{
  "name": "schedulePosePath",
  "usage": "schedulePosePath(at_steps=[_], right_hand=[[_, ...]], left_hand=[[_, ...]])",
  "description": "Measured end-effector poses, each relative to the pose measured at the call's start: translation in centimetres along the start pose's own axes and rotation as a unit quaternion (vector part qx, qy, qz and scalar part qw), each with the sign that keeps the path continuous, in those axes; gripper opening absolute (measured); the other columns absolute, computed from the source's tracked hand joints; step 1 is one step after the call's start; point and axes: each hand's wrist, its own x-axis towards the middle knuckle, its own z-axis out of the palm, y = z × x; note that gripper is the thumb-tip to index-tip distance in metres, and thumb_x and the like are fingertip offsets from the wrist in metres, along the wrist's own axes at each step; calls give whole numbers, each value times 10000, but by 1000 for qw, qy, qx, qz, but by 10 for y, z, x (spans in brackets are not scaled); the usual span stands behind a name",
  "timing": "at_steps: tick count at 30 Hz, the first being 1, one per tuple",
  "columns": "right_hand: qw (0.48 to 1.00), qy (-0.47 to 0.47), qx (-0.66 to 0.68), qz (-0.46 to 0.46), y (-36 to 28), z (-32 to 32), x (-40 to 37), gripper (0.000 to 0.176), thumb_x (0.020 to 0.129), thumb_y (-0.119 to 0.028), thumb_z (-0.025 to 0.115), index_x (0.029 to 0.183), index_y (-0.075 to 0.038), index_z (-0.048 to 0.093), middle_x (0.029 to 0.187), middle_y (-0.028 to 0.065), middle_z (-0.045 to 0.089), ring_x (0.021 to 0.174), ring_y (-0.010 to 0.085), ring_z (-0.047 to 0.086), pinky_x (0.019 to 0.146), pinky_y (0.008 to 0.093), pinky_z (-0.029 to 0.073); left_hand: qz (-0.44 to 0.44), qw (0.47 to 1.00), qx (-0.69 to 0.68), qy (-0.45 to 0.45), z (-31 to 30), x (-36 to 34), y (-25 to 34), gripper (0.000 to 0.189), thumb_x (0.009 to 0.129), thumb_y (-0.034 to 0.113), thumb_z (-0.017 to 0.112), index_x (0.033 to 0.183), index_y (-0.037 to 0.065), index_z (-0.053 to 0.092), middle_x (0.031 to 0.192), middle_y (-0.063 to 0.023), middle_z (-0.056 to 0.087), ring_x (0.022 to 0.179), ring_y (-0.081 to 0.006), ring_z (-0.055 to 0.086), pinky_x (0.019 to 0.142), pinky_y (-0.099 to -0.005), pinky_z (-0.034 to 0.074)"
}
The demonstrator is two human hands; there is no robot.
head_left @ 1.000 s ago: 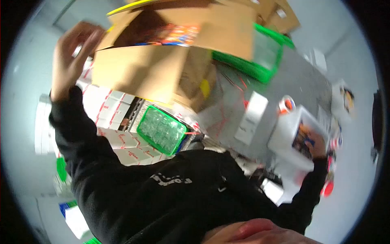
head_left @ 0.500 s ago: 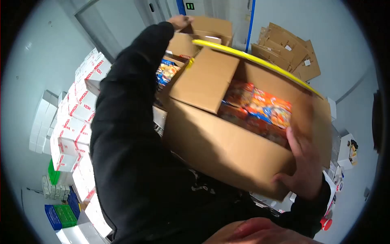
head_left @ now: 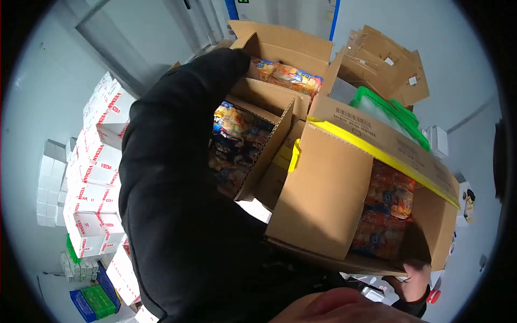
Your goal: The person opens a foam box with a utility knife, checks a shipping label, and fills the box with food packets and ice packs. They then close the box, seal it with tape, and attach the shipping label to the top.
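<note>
My right hand (head_left: 414, 282) holds the near lower right edge of an open cardboard box (head_left: 318, 188). Red and orange food packets (head_left: 385, 210) lie inside, and yellow tape (head_left: 388, 159) runs along its far flap. My left arm reaches forward to another open box (head_left: 285, 43) with orange and blue packets (head_left: 288, 75); the left hand itself is hidden at the sleeve's end. Between them, beside the left sleeve, stands a box of dark and colourful packets (head_left: 239, 142).
White cartons with red print (head_left: 102, 161) are stacked at the left. Flattened cardboard (head_left: 390, 59) leans on the back wall, near a green-edged item (head_left: 390, 113). Blue and green boxes (head_left: 97, 301) lie at the lower left.
The taped box has shifted right and towards me, uncovering the boxes behind it. My right hand has moved down to its near edge. The left hand has gone out of sight.
</note>
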Motion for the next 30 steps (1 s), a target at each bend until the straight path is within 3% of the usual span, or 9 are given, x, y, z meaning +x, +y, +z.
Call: schedulePosePath(at_steps=[8, 10, 12, 20, 21, 22, 24, 26, 30], right_hand=[[995, 73, -61, -16, -10, 0, 1, 260, 481, -219, 805, 676, -109, 673, 690, 93, 631, 677, 324, 606, 609, 416, 461], [994, 83, -64, -19, -2, 12, -7, 265, 439, -185, 788, 655, -111, 655, 711, 97, 630, 690, 327, 598, 628, 424, 458], [995, 75, -68, -25, -1, 10, -8, 252, 472, -176, 772, 685, -100, 660, 726, 101, 634, 689, 332, 599, 659, 430, 457], [990, 78, -15, -116, 0, -1, -3, 386, 574, -204, 746, 955, -160, 706, 795, 78, 657, 700, 311, 622, 655, 397, 466], [981, 107, -74, -142, 2, -6, -6, 448, 610, -220, 744, 1052, -183, 680, 875, 64, 668, 735, 295, 638, 666, 401, 479], [986, 86, -21, -144, 1, -11, -2, 486, 643, -262, 755, 1112, -203, 644, 900, 58, 661, 752, 281, 645, 683, 405, 495], [996, -41, -64, -56, -1, -14, -1, 511, 667, -311, 762, 1148, -221, 613, 878, 51, 653, 752, 265, 649, 700, 402, 511], [993, -15, -56, -103, 12, -5, -4, 545, 676, -309, 771, 1180, -224, 580, 870, 61, 648, 790, 262, 650, 730, 395, 516], [941, 142, 140, -274, 39, 17, -10, 654, 694, -324, 780, 1286, -206, 527, 1232, 103, 554, 1114, 276, 552, 891, 412, 471]], left_hand=[[147, 971, 97, 159, 13, 126, -49, 569, 864, 635, 509, 1132, 146, 618, 820, -59, 622, 664, -188, 571, 566, -336, 456], [43, 968, -246, -13, 24, 126, -52, 544, 876, 609, 513, 1132, 139, 611, 830, -53, 627, 673, -170, 577, 574, -319, 472], [60, 926, -366, 73, 18, 154, -61, 528, 878, 600, 525, 1081, 119, 604, 828, -41, 627, 665, -117, 573, 561, -276, 460], [248, 851, -420, 193, 29, 27, 40, 223, 917, 266, 553, 1016, 70, 595, 867, -23, 592, 757, -165, 577, 680, -282, 492], [391, 859, -36, 327, 12, 20, 33, 190, 918, 208, 522, 998, 49, 590, 844, -27, 577, 739, -199, 565, 684, -315, 489], [413, 656, 294, 559, -6, 15, 25, 165, 919, 150, 492, 979, 28, 586, 821, -31, 561, 721, -232, 554, 688, -349, 486], [289, 865, -140, 386, -36, -5, 24, 171, 899, 152, 519, 940, 7, 600, 795, -69, 595, 755, -171, 548, 662, -348, 457], [92, 837, -1, 539, -26, -86, 68, 263, 919, 195, 521, 1037, -10, 635, 940, -87, 658, 832, -165, 572, 734, -319, 472], [303, 656, -162, 672, 8, -237, 99, 348, 945, 244, 519, 1166, -15, 597, 1135, -129, 609, 1042, -228, 565, 903, -369, 456]])
